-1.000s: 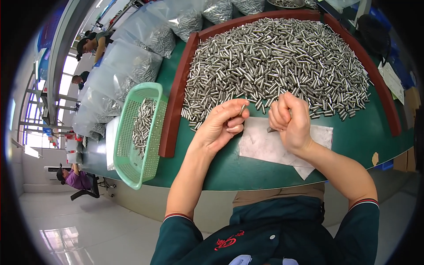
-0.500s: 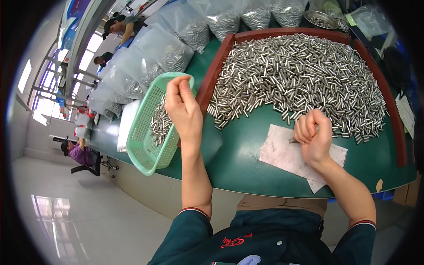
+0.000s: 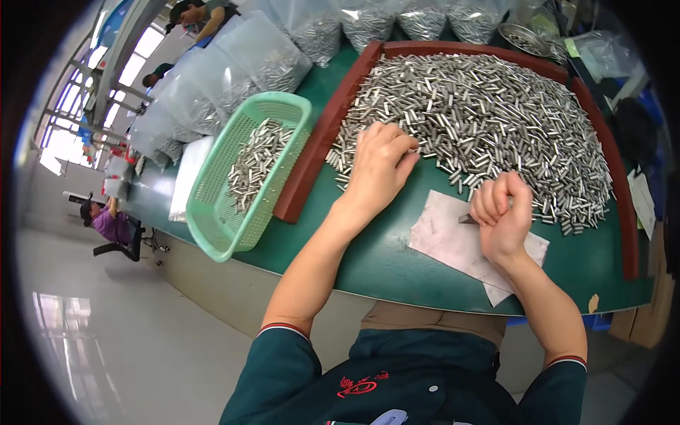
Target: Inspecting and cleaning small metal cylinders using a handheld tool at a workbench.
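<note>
Hands: left curled, from basket to pins, hold unclear; right tight round object.

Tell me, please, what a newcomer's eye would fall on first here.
Probably the heap of shiny metal pins, spread over the green table inside a dark red frame. Next, likely the pale green basket left of the frame, partly filled with similar pins. The left hand is by the heap's near left edge.
</note>
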`<state>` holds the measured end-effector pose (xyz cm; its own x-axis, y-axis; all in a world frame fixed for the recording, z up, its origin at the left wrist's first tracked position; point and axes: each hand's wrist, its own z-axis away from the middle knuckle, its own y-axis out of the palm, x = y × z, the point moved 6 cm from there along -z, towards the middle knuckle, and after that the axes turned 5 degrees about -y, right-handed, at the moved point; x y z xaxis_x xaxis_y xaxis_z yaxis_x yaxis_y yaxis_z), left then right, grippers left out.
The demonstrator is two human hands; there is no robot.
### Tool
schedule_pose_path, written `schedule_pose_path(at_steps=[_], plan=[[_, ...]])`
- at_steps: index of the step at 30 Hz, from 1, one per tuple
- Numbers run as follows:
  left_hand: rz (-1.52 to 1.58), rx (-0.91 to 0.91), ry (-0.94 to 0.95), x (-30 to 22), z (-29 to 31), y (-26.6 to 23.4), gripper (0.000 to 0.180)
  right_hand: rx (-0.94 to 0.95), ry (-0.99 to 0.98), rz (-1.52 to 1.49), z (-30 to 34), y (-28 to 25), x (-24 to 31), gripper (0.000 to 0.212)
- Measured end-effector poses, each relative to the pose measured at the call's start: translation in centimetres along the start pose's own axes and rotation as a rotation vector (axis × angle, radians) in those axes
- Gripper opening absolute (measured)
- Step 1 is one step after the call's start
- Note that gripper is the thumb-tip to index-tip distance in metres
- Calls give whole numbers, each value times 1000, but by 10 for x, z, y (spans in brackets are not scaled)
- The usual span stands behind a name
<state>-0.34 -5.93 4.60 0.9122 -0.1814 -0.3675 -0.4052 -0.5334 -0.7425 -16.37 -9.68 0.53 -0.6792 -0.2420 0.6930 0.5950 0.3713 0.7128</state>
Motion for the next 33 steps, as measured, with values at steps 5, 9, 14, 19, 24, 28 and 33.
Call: schedule_pose_path(at_steps=[5, 9, 14, 19, 24, 28, 33], plan=[[9, 146, 112, -19, 0, 28, 19, -12, -13, 21, -2, 0, 2, 39], [-39, 202, 185, -29, -1, 40, 25, -20, -8, 36, 0, -2, 4, 40], [-94, 231, 223, -34, -2, 39, 19, -14, -8, 45, 1, -4, 5, 39], [-113, 244, 233, -41, -2, 35, 14, -7, 13, 36, 0, -4, 4, 38], [-100, 275, 207, -40, 5, 38, 11, -7, 13, 38, -1, -5, 4, 38], [-31, 271, 176, -38, 5, 39, 11, -4, 19, 35, -1, -5, 4, 37], [-141, 299, 140, -37, 4, 42, 11, -1, 13, 123, -2, -2, 4, 40]])
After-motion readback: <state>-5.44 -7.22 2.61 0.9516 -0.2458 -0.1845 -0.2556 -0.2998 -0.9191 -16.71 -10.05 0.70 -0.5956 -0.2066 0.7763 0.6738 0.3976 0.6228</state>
